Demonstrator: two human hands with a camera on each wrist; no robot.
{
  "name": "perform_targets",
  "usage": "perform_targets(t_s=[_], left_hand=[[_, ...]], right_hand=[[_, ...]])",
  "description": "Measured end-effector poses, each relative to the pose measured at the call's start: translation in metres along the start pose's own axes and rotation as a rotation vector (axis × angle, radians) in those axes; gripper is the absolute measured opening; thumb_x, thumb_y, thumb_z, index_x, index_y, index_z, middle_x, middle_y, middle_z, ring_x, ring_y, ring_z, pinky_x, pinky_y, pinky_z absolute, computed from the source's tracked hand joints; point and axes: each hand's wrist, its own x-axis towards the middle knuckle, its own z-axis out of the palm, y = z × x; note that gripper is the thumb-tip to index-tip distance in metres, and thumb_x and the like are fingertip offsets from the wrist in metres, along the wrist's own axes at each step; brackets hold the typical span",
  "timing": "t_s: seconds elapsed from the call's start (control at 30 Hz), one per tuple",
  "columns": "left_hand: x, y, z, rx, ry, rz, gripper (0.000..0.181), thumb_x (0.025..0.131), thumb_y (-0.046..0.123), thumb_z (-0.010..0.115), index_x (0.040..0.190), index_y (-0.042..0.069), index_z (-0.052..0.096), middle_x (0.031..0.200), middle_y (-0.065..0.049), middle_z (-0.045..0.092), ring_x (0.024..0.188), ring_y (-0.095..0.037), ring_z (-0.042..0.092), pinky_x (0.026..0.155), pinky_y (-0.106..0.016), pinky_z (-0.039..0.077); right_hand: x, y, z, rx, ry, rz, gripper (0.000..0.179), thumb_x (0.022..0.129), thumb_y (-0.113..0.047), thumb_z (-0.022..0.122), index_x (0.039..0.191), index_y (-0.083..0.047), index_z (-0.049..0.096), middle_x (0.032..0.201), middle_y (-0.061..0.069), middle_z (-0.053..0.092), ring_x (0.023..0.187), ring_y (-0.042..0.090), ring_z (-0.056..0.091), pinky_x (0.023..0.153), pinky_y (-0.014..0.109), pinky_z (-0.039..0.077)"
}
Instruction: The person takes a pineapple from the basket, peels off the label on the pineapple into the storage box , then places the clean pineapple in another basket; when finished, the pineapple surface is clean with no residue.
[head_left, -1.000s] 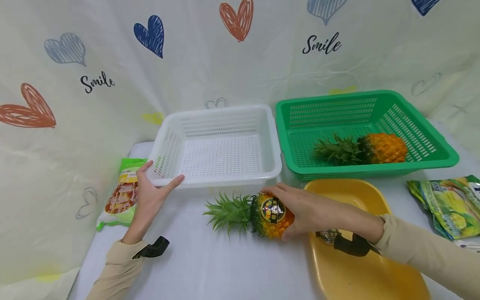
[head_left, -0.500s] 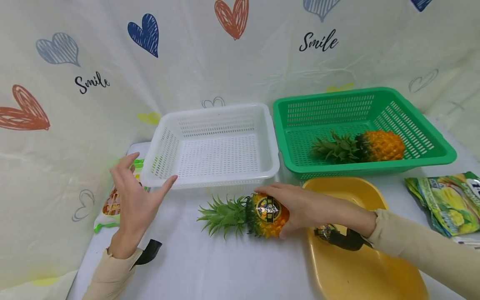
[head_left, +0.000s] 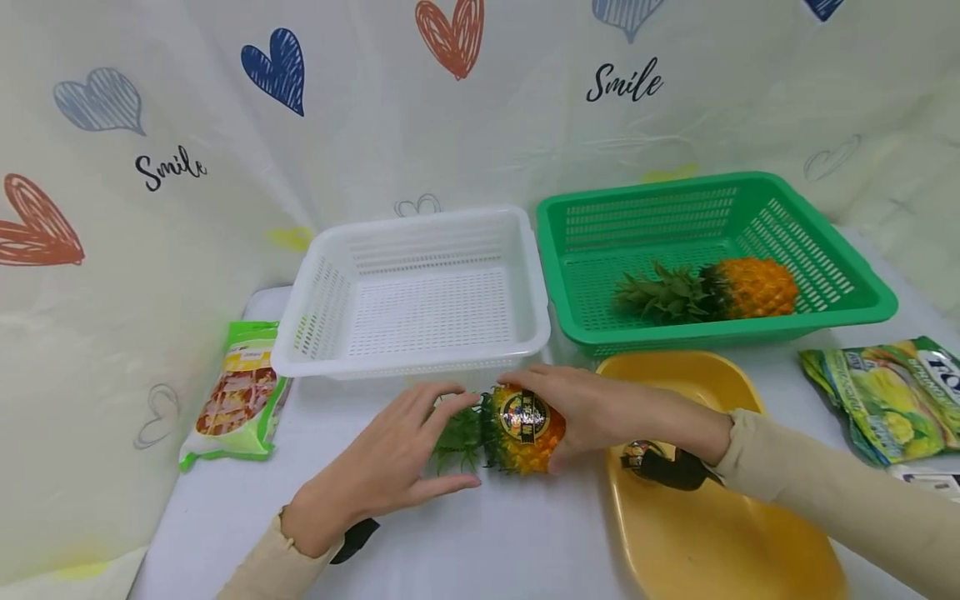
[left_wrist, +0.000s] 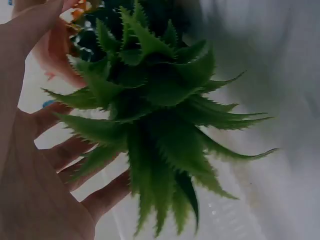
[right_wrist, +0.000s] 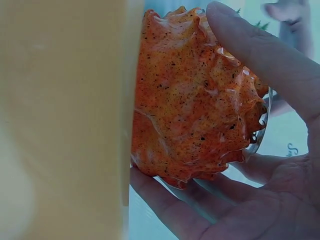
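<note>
A small pineapple point(head_left: 525, 446) with a round dark label lies on its side on the white table, its crown to the left. My right hand point(head_left: 592, 412) grips its orange body from the right. In the right wrist view the thumb and fingers wrap around the knobbly base point(right_wrist: 195, 100). Over the crown my left hand point(head_left: 390, 462) spreads its fingers, with the thumb on the near side. The left wrist view has the serrated green leaves point(left_wrist: 160, 110) filling the middle, in front of the fingers; a firm hold is not visible there.
Behind stands a white basket point(head_left: 420, 362). A second pineapple point(head_left: 753, 287) lies in the green basket point(head_left: 712, 335) at right. The yellow basin point(head_left: 727, 542) sits under my right forearm, with a dark-labelled item partly hidden inside. Packaged bags lie left point(head_left: 240, 392) and right point(head_left: 892, 400).
My left hand has let go of the white basket's front left corner and moved right to the pineapple's crown. The right hand has kept hold of the pineapple.
</note>
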Motion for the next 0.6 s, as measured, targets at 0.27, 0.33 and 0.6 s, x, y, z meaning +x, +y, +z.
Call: perform_targets(t_s=[0.27,0.33,0.6], left_hand=[[0.003,-0.010,0.015,-0.028,-0.030,-0.127,0.073,0.102,0.066,0.051,0.151,0.011,0.048,0.143,-0.009,0.052,0.128,-0.026,0.054,0.106,-0.046,0.047],[0.002,-0.012,0.017,-0.038,-0.027,-0.152,0.069,0.104,0.063,0.050,0.149,0.011,0.051,0.142,-0.008,0.054,0.127,-0.025,0.055,0.106,-0.046,0.046],[-0.003,-0.015,0.025,-0.124,-0.019,-0.199,0.060,0.107,0.052,0.055,0.152,0.014,0.050,0.137,-0.005,0.056,0.114,-0.021,0.059,0.093,-0.045,0.051]], right_hand=[[-0.001,0.002,-0.002,0.004,0.008,-0.007,0.101,0.074,-0.029,0.098,0.155,-0.006,0.042,0.149,0.016,0.053,0.130,0.038,0.055,0.105,0.061,0.045],[-0.001,0.003,-0.002,0.004,0.014,-0.012,0.101,0.074,-0.031,0.098,0.154,-0.006,0.043,0.148,0.015,0.054,0.129,0.037,0.056,0.104,0.061,0.046],[-0.001,0.007,0.001,0.030,0.025,-0.021,0.095,0.075,-0.030,0.097,0.152,-0.006,0.046,0.144,0.013,0.057,0.128,0.035,0.057,0.103,0.059,0.048]])
